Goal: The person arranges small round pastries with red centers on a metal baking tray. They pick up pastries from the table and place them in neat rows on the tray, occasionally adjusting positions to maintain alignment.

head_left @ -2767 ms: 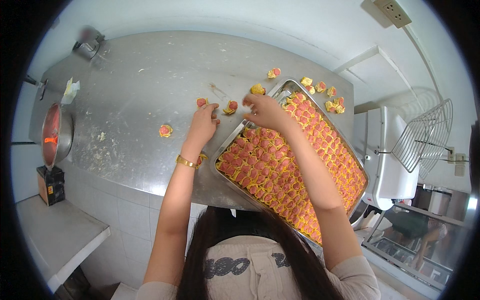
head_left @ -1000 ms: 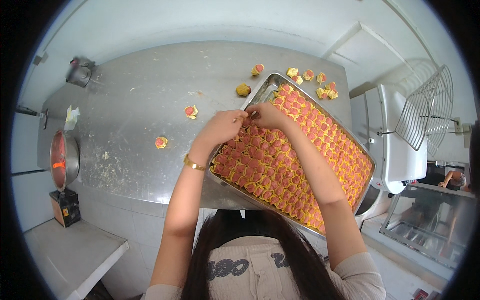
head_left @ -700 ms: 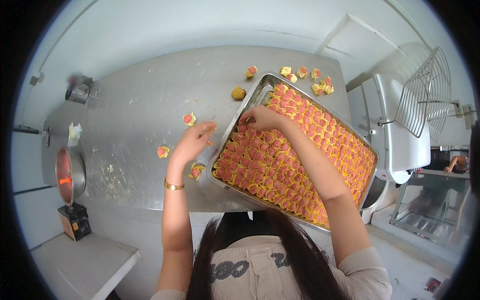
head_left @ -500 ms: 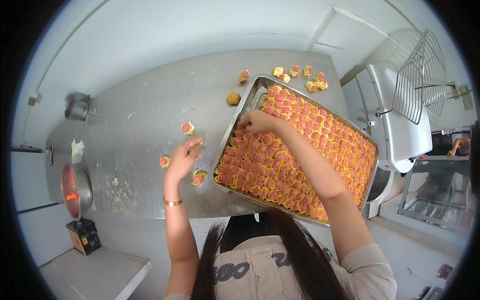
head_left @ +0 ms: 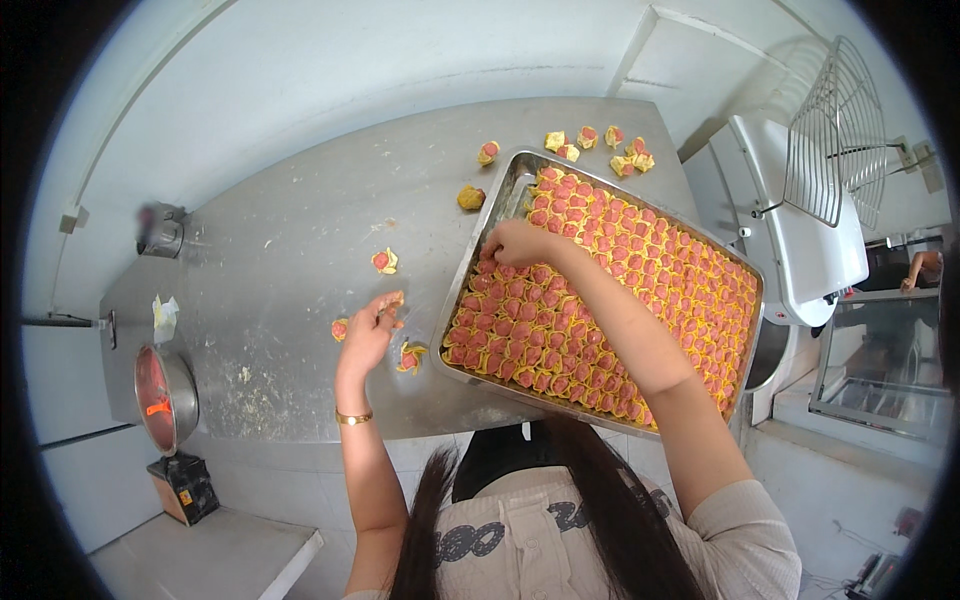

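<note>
My right hand (head_left: pixel 515 243) reaches over the left side of a metal tray (head_left: pixel 446 372), fingers pinched down at a dumpling beside the tray's wall; the fingers partly hide it. Packed rows of open-topped dumplings (head_left: pixel 575 340), yellow wrappers around pink filling, cover most of the tray. To the left, my left hand (head_left: pixel 371 330) hovers above the steel table with fingers apart and partly bent, and nothing plain to see between them. Around it lie loose dumplings: one beyond the hand (head_left: pixel 384 261), one beside its fingers (head_left: pixel 411 357) and one half hidden behind it (head_left: pixel 339 329).
More loose dumplings (head_left: pixel 632 158) sit beyond the tray on the steel table (head_left: pixel 290 220). A metal bowl (head_left: pixel 180 400) with pink filling and an orange-handled tool stands at the left edge. White equipment (head_left: pixel 790 220) and a wire rack (head_left: pixel 835 140) are at the right.
The whole view has shifted a little. My left hand's fingers have drawn in slightly; my right hand stays at almost the same place in the tray.
</note>
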Available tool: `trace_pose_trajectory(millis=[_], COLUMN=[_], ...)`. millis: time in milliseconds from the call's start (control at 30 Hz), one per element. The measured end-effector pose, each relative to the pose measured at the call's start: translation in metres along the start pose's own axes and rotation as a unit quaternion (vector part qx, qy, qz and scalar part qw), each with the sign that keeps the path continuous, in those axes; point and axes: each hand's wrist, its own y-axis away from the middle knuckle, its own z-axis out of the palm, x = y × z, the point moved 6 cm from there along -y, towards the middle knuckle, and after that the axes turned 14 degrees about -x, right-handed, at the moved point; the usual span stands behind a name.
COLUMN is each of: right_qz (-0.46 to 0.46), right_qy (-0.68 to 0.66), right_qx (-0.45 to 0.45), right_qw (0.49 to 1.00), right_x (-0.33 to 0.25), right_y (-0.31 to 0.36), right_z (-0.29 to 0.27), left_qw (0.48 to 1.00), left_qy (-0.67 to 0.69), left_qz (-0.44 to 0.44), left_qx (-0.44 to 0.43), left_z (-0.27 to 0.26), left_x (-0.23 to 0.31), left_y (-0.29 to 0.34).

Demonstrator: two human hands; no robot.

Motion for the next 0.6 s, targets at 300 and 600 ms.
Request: trace_pose_trajectory(millis=[300, 600], right_qz=[-0.081, 0.290], right_qy=[-0.233, -0.227], right_qx=[0.238, 0.748], right_qw=[0.939, 0.552], right_x=[-0.004, 0.080], right_y=[0.083, 0.413], right_z=[-0.015, 0.177], left_qw=[0.998, 0.989], left_qy=[-0.031, -0.080], left_qz=[0.058, 0.128], left_qx=[0.008, -0.007], left_z=[0.017, 0.068], left_x=[0.010, 0.044], left_y=[-0.032, -0.118])
